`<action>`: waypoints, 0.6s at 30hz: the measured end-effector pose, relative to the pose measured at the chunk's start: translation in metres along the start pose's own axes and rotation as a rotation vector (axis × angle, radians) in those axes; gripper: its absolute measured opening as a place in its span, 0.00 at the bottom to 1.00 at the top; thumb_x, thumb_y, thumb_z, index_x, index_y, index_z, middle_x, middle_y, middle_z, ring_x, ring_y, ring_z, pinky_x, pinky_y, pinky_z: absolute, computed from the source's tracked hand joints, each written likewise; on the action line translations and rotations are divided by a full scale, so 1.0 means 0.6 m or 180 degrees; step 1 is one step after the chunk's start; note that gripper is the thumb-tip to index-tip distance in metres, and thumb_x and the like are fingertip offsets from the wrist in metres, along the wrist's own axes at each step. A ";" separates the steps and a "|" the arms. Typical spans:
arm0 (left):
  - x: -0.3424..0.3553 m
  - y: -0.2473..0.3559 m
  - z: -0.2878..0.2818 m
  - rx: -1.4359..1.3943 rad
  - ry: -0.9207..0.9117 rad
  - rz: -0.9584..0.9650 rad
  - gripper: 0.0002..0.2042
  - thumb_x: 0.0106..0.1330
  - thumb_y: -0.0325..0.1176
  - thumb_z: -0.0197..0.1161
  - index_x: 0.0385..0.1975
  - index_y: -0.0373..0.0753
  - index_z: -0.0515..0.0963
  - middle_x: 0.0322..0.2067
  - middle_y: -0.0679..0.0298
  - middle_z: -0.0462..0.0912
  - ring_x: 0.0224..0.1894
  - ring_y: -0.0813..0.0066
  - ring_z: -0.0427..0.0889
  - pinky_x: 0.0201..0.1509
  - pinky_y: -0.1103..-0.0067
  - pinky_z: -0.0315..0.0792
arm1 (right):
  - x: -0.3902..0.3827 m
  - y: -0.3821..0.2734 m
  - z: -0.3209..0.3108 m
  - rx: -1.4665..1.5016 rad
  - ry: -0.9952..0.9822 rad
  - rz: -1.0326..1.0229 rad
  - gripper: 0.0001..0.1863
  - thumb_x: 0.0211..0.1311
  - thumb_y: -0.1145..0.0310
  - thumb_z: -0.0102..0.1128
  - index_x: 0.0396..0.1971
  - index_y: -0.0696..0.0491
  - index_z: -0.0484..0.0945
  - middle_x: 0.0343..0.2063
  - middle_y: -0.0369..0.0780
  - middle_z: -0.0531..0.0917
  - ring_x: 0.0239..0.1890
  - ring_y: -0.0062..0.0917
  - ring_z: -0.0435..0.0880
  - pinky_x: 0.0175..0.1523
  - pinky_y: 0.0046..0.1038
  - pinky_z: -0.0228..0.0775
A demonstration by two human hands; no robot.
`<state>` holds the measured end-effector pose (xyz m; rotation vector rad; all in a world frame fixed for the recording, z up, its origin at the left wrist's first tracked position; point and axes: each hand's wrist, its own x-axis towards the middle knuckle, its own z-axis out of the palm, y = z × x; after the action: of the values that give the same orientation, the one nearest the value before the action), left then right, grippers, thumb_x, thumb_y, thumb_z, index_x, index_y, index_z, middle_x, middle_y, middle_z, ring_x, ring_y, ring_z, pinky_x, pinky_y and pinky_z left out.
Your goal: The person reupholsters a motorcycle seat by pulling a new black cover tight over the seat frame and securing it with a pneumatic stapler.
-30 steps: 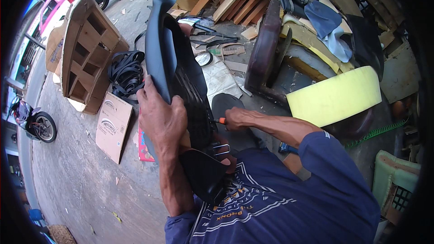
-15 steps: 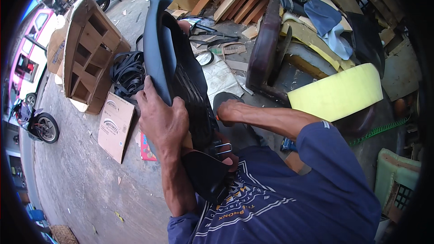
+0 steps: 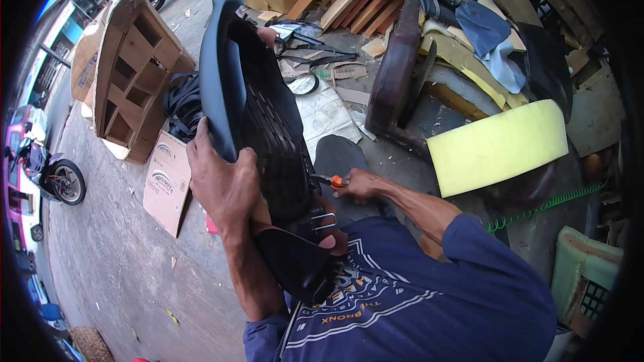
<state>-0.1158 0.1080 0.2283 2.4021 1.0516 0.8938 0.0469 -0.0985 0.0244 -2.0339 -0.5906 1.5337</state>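
Observation:
A long motorcycle seat [image 3: 278,141] stands tilted on my lap, its ribbed black plastic base facing right. Loose black cover material [image 3: 225,74] wraps its left side and sticks up at the top. My left hand [image 3: 225,184] is closed on the cover's edge at the seat's lower left, thumb near the rim. In my right hand [image 3: 359,186] are orange-handled pliers [image 3: 337,182], their metal tip pointing left at the base's right edge. Whether the tip touches the seat I cannot tell. A metal bracket [image 3: 323,220] shows at the seat's lower end.
To the left stand a wooden frame [image 3: 131,74], a bundle of black straps [image 3: 182,104] and a flat cardboard box [image 3: 166,184]. Yellow foam [image 3: 500,147] and an old maroon seat [image 3: 396,70] lie to the right. A green coiled hose [image 3: 547,208] crosses the floor. Wood planks lie behind.
My right hand has moved right and slightly down, bringing the pliers into fuller view. The seat and my left hand have shifted a little left; the view has also turned slightly.

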 end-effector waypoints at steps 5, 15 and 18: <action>0.014 -0.045 -0.019 -0.1096 -0.0124 -0.0667 0.36 0.50 0.27 0.60 0.66 0.29 0.67 0.58 0.47 0.75 0.58 0.52 0.79 0.63 0.66 0.72 | 0.011 0.074 0.033 0.1690 0.0049 -0.0658 0.15 0.61 0.60 0.72 0.31 0.58 0.80 0.17 0.38 0.80 0.14 0.22 0.78 0.20 0.25 0.72; 0.039 -0.047 -0.040 -0.1558 -0.0607 -0.0860 0.38 0.48 0.23 0.59 0.68 0.27 0.65 0.52 0.44 0.79 0.46 0.60 0.85 0.56 0.73 0.78 | -0.042 0.373 -0.025 0.0554 0.1809 0.0434 0.38 0.56 0.47 0.71 0.59 0.58 0.72 0.54 0.51 0.78 0.62 0.44 0.75 0.65 0.42 0.68; 0.033 -0.034 -0.013 -0.1446 -0.0791 -0.0684 0.38 0.49 0.24 0.58 0.67 0.26 0.66 0.55 0.43 0.76 0.50 0.58 0.83 0.57 0.73 0.77 | -0.100 0.504 0.008 -0.1477 0.1669 0.1940 0.49 0.54 0.60 0.71 0.72 0.57 0.53 0.63 0.56 0.71 0.65 0.52 0.73 0.69 0.42 0.67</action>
<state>-0.1217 0.1368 0.2306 1.9230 0.8790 0.6540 0.0363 -0.3678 -0.1255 -3.0346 -0.1138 1.1146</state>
